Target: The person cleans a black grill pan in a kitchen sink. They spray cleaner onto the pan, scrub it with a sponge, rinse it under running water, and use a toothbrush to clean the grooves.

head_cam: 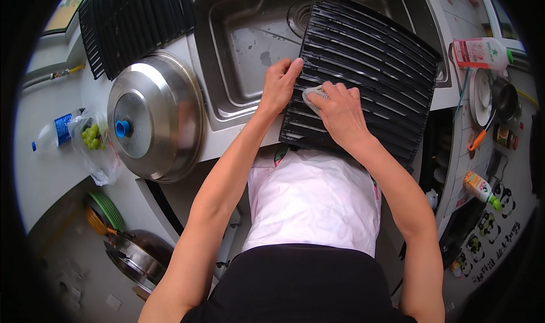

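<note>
A wet black slatted panel (366,67) leans over the right part of the stainless steel sink (259,54), its near end against my front. My left hand (279,82) grips the panel's left edge, with the thumb lying on top. In my right hand (342,112) is a greyish-white scrubbing pad (313,99), pressed on the slats near that same edge. Part of the pad is hidden under my fingers. The sink drain (300,18) shows just left of the panel.
Left of the sink lie another black slatted panel (132,20) and a domed steel lid (166,106) with a blue knob. Grapes (91,138) in a plastic bag and a bottle (55,129) are farther left. A pink-labelled jug (479,54) and dishes (481,97) stand right.
</note>
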Tool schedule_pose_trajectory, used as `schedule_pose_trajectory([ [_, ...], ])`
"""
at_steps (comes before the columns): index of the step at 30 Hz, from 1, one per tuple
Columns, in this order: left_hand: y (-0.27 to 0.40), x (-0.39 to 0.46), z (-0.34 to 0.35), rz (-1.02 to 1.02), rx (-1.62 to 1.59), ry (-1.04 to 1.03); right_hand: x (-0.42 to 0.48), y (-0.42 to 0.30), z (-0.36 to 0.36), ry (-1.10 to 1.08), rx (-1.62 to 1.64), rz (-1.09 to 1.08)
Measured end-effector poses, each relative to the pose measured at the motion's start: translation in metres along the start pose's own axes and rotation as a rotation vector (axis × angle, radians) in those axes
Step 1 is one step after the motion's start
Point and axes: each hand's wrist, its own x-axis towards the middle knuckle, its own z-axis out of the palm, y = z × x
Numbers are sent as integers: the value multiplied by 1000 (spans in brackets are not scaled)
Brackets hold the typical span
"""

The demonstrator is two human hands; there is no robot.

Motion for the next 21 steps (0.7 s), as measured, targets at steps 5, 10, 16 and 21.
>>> schedule_pose_trajectory([
  [5,-2,1,2,-20,-5,13,16,-21,12,-12,265,58],
  [10,-2,0,0,-25,23,2,2,-7,7,77,75,14],
  [16,1,1,1,-31,2,-24,2,-14,20,131,56,-46],
  [21,-4,1,2,19,-9,-13,-5,-10,2,98,81,11],
])
